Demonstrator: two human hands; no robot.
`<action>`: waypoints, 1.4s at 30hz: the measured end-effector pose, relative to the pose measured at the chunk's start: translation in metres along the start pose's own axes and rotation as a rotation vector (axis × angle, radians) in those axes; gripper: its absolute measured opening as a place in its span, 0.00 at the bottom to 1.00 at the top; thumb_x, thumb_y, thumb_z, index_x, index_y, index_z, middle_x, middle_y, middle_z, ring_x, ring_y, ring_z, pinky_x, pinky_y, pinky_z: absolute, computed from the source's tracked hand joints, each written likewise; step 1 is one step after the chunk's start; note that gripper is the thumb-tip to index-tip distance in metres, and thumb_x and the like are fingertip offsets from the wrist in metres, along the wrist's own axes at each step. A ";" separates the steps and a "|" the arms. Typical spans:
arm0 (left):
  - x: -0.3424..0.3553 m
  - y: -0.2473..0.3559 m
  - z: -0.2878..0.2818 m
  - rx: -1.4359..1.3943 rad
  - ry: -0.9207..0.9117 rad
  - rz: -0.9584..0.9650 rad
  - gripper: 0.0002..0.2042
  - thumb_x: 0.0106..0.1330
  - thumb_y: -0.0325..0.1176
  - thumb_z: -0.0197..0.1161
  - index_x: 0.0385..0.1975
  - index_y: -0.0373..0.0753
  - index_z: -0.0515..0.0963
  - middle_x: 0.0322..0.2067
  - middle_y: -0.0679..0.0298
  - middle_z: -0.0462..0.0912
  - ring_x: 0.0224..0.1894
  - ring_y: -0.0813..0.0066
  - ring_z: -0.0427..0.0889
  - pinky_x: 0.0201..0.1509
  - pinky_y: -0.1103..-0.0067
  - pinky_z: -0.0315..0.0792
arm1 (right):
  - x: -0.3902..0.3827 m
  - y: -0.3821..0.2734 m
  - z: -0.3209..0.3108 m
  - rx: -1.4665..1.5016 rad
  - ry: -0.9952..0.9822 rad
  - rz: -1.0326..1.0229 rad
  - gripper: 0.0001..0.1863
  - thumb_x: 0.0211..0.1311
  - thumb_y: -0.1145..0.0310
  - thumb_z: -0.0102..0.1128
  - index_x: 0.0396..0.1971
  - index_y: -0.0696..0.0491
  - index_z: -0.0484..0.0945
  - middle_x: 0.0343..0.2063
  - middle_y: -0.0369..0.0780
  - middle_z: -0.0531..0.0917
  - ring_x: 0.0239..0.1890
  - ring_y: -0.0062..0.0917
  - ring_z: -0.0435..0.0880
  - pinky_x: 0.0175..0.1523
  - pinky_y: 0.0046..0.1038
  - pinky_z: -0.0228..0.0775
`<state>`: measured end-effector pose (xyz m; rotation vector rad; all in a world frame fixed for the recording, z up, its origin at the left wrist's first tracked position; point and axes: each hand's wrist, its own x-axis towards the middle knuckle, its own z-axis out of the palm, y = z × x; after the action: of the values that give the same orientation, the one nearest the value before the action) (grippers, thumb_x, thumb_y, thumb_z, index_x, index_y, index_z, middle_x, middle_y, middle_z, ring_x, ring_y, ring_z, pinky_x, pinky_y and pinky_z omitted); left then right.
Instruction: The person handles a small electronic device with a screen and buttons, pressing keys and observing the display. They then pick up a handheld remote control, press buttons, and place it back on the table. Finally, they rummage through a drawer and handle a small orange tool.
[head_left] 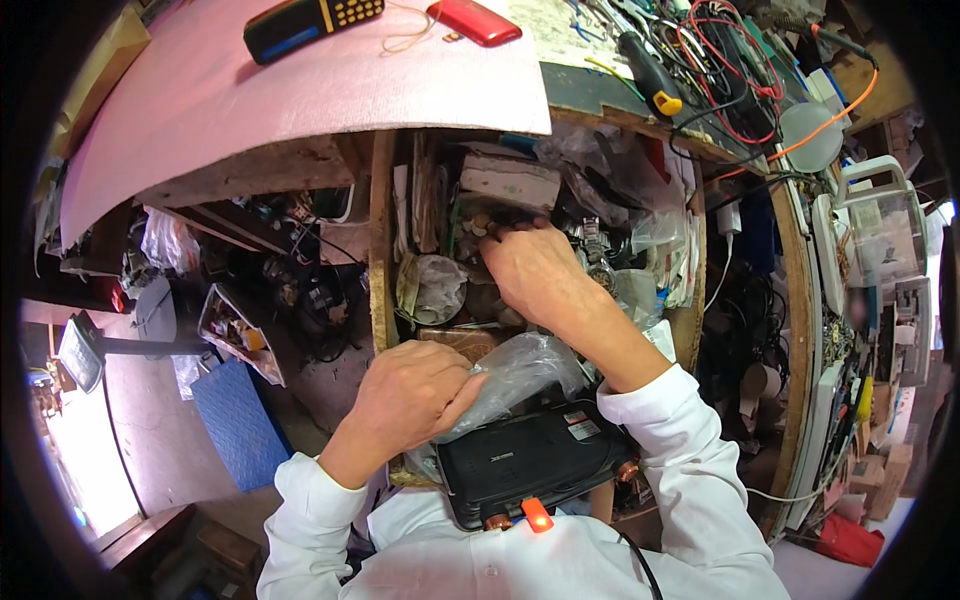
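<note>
My right hand (pixel 545 275) reaches into a cluttered open wooden drawer (pixel 382 270). Its fingers curl down beside some small round coin-like pieces (pixel 472 228), and the fingertips are hidden. At the drawer's near end my left hand (pixel 405 400) is closed, thumb and fingers pinching the edge of a clear plastic bag (pixel 525 375). Around my right hand lie a whitish box (pixel 510 182), a metal watch strap (pixel 594 245) and a small crumpled clear bag (pixel 440 290). A black case (pixel 530 460) with an orange tab sits against my chest.
Above the drawer, a pink-topped bench (pixel 300 100) bears a black radio (pixel 310 28) and a red phone-like device (pixel 475 22). Tangled wires and a black-and-yellow screwdriver (pixel 648 72) lie at the far right. A blue board (pixel 240 425) leans at the left.
</note>
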<state>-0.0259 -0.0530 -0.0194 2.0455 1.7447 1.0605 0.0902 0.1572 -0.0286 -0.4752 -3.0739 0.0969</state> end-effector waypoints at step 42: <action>0.001 0.003 -0.001 0.028 -0.038 -0.040 0.06 0.63 0.31 0.72 0.27 0.36 0.85 0.30 0.62 0.89 0.33 0.62 0.87 0.38 0.70 0.79 | -0.001 0.031 -0.055 0.141 0.061 -0.015 0.12 0.57 0.78 0.62 0.40 0.54 0.87 0.32 0.46 0.86 0.41 0.46 0.86 0.46 0.42 0.80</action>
<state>-0.0246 -0.0535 -0.0165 2.0251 1.7830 0.9844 0.1032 0.1897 0.0247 -0.4392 -2.9834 0.2902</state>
